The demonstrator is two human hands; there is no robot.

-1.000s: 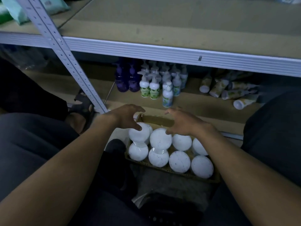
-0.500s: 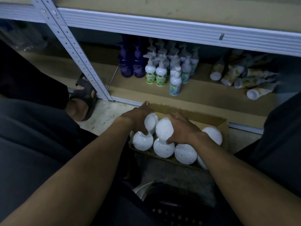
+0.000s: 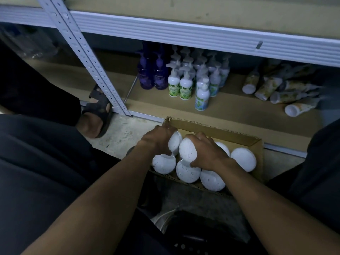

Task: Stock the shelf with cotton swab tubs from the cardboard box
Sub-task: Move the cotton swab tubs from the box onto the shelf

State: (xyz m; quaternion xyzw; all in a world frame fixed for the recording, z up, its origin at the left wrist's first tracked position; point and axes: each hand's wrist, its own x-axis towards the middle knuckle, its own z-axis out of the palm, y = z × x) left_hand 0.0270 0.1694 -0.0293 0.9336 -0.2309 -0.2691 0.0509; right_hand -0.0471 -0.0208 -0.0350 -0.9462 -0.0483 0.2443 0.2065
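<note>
Fingers (image 3: 199, 138) of the right hand (image 3: 207, 151) wrap over the top of a round white plastic cotton swab tub (image 3: 186, 150), thumb below, clamped on it and tipping it up from the open brown cardboard box (image 3: 257, 150) on the floor. At nine o'clock of it, the left hand (image 3: 158, 140) closes the same way on a second white tub (image 3: 174, 144), the two tubs nearly touching. Taking one tub per hand looks meant to halve the trips to the shelf. Six more white tubs remain lid-up in the box, packed side by side; the nearest, a white tub in the front row (image 3: 187, 171), sits just under the right wrist. At twelve o'clock from the box runs the low tan fibreboard shelf (image 3: 230, 107), bare along its front edge, probably the destination. Standing white and purple pump bottles (image 3: 184, 83) occupy its rear, and pale squeeze tubes (image 3: 276, 91) lie toppled at two o'clock. The grey perforated steel upright (image 3: 92, 61) rises at ten o'clock.
</note>
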